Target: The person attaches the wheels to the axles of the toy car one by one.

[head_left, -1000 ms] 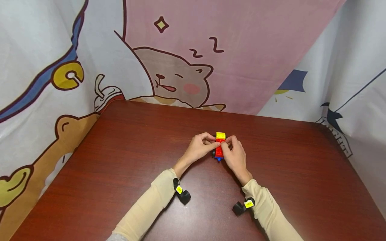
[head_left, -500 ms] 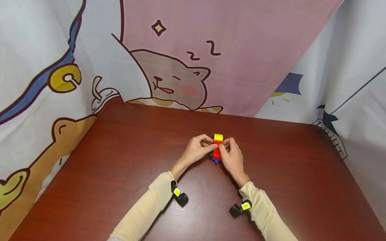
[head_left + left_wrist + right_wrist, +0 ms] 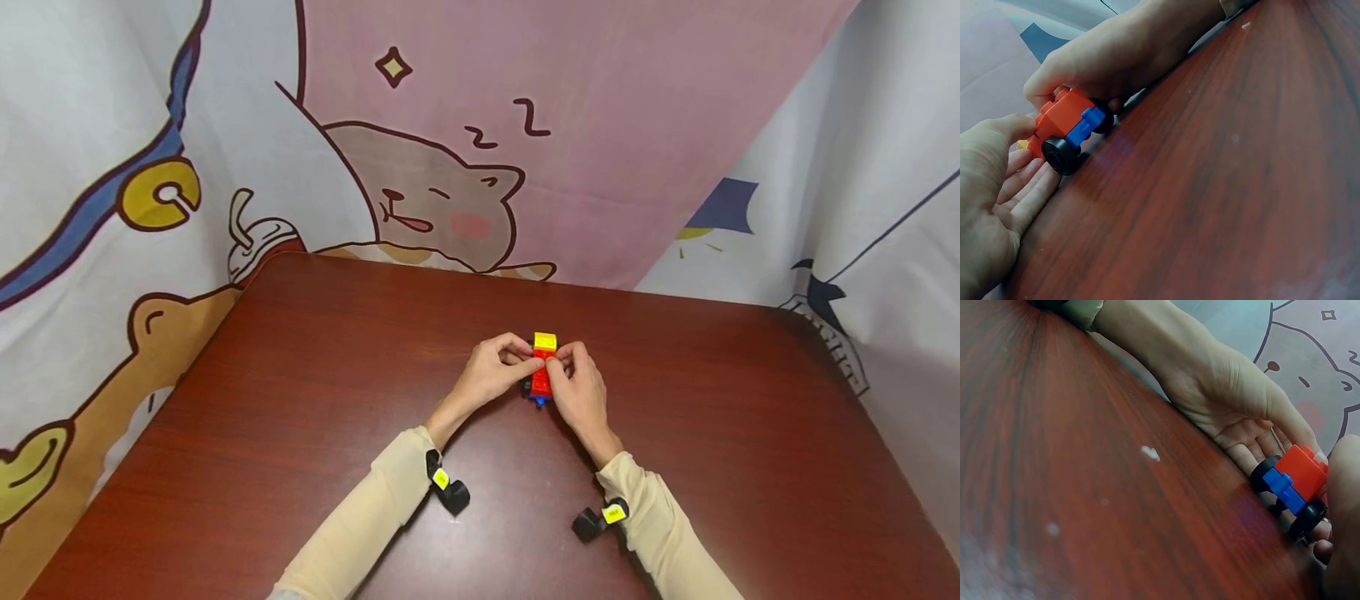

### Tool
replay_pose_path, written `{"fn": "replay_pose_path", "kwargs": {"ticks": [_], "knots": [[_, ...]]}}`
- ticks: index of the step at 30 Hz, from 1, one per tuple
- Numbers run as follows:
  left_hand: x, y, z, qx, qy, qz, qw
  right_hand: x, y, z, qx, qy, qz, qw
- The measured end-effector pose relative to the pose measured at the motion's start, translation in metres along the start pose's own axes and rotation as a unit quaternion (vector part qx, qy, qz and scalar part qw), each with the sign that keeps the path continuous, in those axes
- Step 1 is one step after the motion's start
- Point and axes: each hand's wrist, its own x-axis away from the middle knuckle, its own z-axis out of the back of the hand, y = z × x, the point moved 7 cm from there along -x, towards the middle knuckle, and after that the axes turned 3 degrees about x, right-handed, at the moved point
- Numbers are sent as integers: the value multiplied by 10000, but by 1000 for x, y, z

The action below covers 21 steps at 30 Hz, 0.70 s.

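A small toy car [image 3: 542,385] built of toy bricks is between the two hands on the table. Red bricks [image 3: 1064,116] with studs sit on its blue base [image 3: 1284,489], and a yellow brick [image 3: 545,341] tops the far end. Black wheels [image 3: 1060,155] show at its sides, close to the tabletop. From the left, my left hand [image 3: 489,371] holds the car, thumb on the red bricks. My right hand [image 3: 582,393] grips the opposite side, its thumb also at the red bricks. The fingers partly hide the car's middle and far wheels.
The dark red-brown wooden table [image 3: 337,350] has a glossy top. Behind and beside it hangs a curtain [image 3: 637,125] printed with cartoon animals. Black wrist cameras [image 3: 453,496] are strapped over both beige sleeves [image 3: 360,521].
The head view has shifted slightly. Both hands keep the same hold on the toy car, which stays in place on the table.
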Motion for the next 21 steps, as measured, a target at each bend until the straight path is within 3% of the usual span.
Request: {"fn": "replay_pose_path", "kwargs": {"ticks": [21], "knots": [[2,1,-2,-3,-61,-45,10000,2,0,0,-19,12,38,10000]]}}
